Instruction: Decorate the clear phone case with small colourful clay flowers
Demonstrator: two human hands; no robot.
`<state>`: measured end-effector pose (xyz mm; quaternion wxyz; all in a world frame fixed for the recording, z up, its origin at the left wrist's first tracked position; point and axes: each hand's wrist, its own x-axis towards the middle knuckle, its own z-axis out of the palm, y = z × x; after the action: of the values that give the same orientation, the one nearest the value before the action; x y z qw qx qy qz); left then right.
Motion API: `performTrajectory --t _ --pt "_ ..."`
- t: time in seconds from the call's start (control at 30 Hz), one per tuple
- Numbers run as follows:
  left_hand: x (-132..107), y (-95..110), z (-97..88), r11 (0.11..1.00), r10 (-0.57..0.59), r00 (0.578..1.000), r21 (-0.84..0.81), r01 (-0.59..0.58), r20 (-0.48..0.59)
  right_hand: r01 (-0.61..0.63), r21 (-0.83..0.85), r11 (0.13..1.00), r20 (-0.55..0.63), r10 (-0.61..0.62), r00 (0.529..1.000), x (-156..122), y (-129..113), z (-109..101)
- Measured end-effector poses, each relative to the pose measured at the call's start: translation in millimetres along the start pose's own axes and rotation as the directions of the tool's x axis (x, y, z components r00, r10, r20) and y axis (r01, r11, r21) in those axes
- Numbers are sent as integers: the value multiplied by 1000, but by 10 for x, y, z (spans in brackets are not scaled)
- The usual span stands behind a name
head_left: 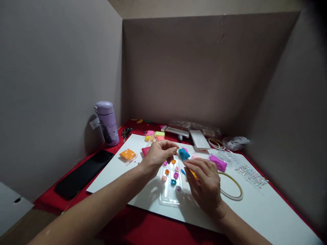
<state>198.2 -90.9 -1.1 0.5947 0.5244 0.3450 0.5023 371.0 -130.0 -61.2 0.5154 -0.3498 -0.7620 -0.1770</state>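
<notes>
My left hand [161, 153] is raised over the board with thumb and forefinger pinched together; whatever sits between the tips is too small to make out. To its right, my right hand [204, 178] also has its thumb and fingertips pressed together, and their contents cannot be made out. The hands are apart. Below and between them lies a clear phone case [167, 199] with several small clay flowers on it, among them an orange flower [167, 172], a magenta flower [176, 175] and a teal flower [173, 182]. A teal clay packet [184, 154] lies just beyond my fingers.
A white board [143, 197] covers much of the red cloth [122, 226]. On it are an orange packet [128, 155], a purple packet [218, 163], a roll of tape [238, 190] and a rhinestone sheet [251, 175]. A lilac bottle [108, 124] and black phone [83, 173] stand left.
</notes>
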Motion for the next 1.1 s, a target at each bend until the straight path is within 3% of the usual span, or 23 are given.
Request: performTrajectory --t 0.17,0.37,0.6,0.83,1.1 --pt "13 -134 -81 998 10 1000 63 -9 -5 7 2 1000 8 -7 1000 -13 8 22" --pt "24 -299 -109 986 106 994 132 -101 -37 11 -14 1000 6 -11 1000 -18 13 18" --pt "-151 -376 -121 967 215 974 157 -202 -71 12 -3 1000 30 -12 999 -15 -2 21" --pt "-205 -435 -55 995 82 996 57 -85 41 18 36 999 26 -19 999 -8 -50 13" --pt "-201 -462 -56 999 26 995 17 -28 99 9 39 999 17 -10 1000 -9 -65 24"
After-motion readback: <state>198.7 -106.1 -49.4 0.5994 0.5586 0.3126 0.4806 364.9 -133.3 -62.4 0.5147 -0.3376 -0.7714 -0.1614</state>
